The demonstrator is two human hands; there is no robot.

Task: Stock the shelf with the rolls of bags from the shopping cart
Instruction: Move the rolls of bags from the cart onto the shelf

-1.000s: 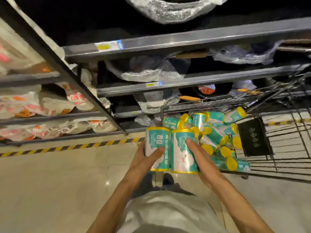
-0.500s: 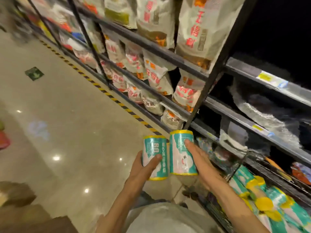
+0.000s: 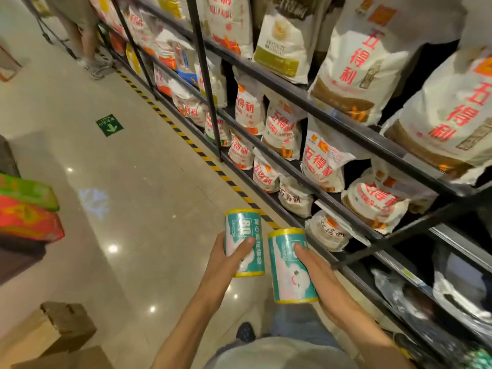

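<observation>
The left hand point(image 3: 226, 258) grips one roll of bags point(image 3: 245, 242), fingers point(image 3: 246, 242) curled round its teal label; the right hand point(image 3: 316, 278) grips a second roll point(image 3: 288, 265) the same way, thumb across the front. Both rolls stand nearly upright, yellow at top and bottom, held just beside each other but apart, above the floor point(image 3: 133, 195) in front of the shelf point(image 3: 332, 121).

The shelf's dark tiers run along the right side and are packed with white sacks point(image 3: 356, 65) printed in red characters, some upright, some slumped. The lowest tiers near the right hand hold clear plastic packs point(image 3: 415, 310), blurred.

A yellow-and-black striped line point(image 3: 186, 137) edges the floor along the shelf. A green arrow sticker point(image 3: 109, 125) lies on the tiles. Cardboard boxes point(image 3: 56, 328) sit at lower left, red and green packages point(image 3: 26, 209) stacked above them. Another person's legs point(image 3: 82, 35) stand far down the aisle.
</observation>
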